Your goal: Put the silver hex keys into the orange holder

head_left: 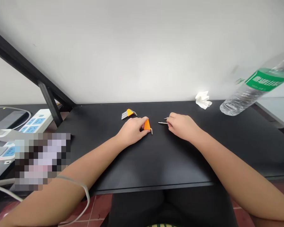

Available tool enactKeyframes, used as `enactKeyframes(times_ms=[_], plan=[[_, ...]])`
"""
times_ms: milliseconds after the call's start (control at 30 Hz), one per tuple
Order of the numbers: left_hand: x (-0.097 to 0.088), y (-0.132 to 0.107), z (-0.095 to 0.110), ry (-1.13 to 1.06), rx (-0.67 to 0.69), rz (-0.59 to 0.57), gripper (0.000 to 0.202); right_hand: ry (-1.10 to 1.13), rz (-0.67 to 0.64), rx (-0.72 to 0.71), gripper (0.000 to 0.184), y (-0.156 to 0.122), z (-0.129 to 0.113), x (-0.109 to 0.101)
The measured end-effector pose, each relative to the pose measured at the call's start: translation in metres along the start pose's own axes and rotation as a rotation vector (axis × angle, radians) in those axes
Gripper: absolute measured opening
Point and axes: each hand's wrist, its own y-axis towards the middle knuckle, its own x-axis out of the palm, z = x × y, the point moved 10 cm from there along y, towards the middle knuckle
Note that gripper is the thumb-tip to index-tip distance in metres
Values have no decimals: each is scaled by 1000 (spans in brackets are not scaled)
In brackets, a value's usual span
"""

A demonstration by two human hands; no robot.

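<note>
My left hand is closed around an orange hex key holder, and the bent end of a hex key sticks out of it on the right. Just behind that hand, a second orange holder lies on the black table with several silver hex keys fanned out of it. To the right, my right hand has its fingers pinched on loose metal hex keys, whose ends point left toward the held holder. The fingers hide the rest of them. A gap separates the two hands.
A crumpled white tissue lies by the wall at the back right. Beside it stands a clear plastic bottle with a green label. On the left are a white power strip, cables and a black metal frame.
</note>
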Motion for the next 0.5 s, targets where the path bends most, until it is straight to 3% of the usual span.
enactKeyframes(times_ms=[100,233,500], plan=[[0,-1,2,-16,5,6,27,108,64,-88,14,0,-12,-6],[-1,-2,4,-36,26,24,25,280,48,-161,16,-2,-27,-7],[-3,-3,7,-40,49,48,25,499,129,-177,20,-2,-23,-12]])
